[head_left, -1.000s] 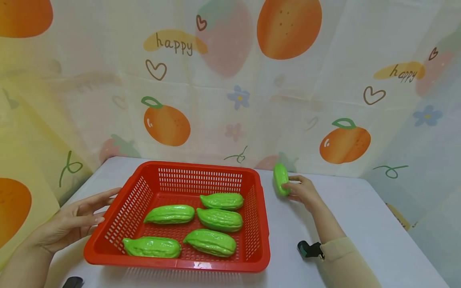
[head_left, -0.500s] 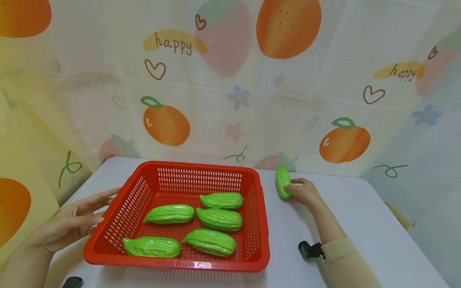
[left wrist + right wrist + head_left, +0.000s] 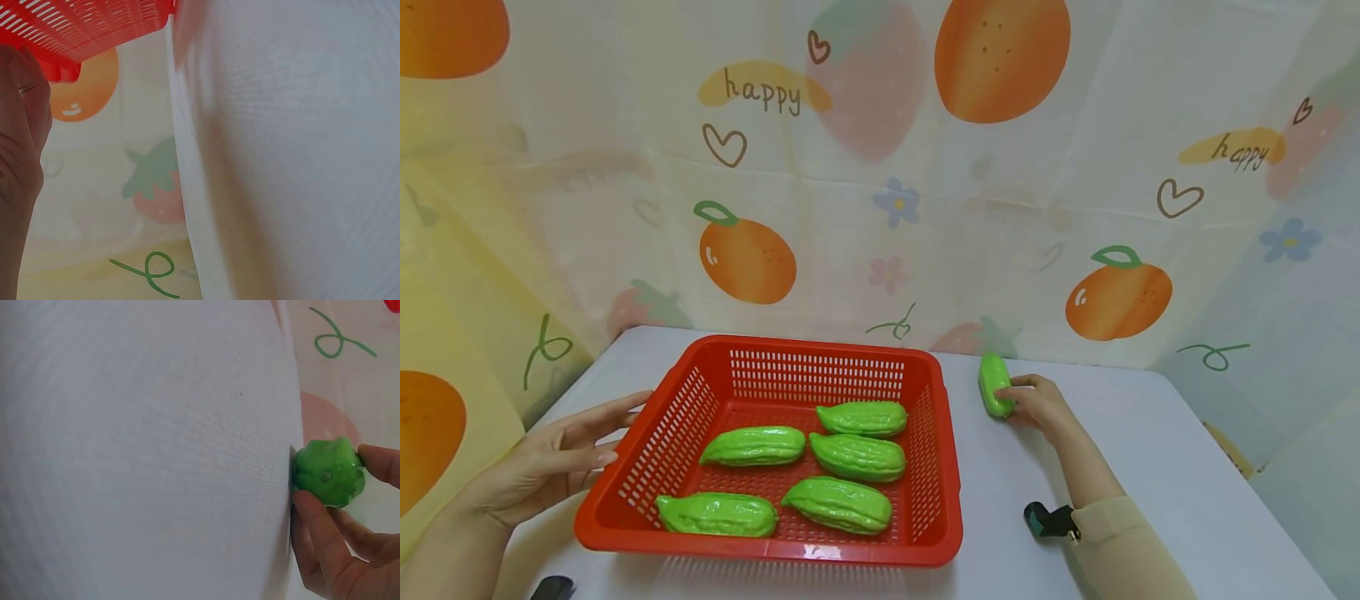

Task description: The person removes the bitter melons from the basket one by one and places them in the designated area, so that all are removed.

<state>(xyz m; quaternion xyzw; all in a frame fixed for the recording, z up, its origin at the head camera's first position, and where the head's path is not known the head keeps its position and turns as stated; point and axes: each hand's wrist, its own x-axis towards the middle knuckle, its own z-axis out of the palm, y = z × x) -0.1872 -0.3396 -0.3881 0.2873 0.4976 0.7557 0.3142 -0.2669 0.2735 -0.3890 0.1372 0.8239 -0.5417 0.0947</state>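
Observation:
At the back right of the table, in the head view, my right hand (image 3: 1037,403) holds a green bitter melon (image 3: 992,379) between thumb and fingers. The right wrist view shows the end of this bitter melon (image 3: 328,472) right at the white tabletop, with a fingertip between it and the cloth. My left hand (image 3: 553,454) rests at the left rim of a red plastic basket (image 3: 767,548), its fingers fairly straight and partly hidden behind the rim. Several more bitter melons (image 3: 857,458) lie inside the basket, spaced apart on its slatted floor.
A white cloth covers the table (image 3: 1120,417). Behind it hangs a fruit-print curtain (image 3: 985,208), close to the table's back edge. A black strap piece (image 3: 1048,522) shows beside the right sleeve (image 3: 1120,533), and another dark piece (image 3: 553,587) is at the lower left.
My right hand and the bitter melon in it have shifted slightly right and nearer to me. The left hand, the basket and the bitter melons in it stay put.

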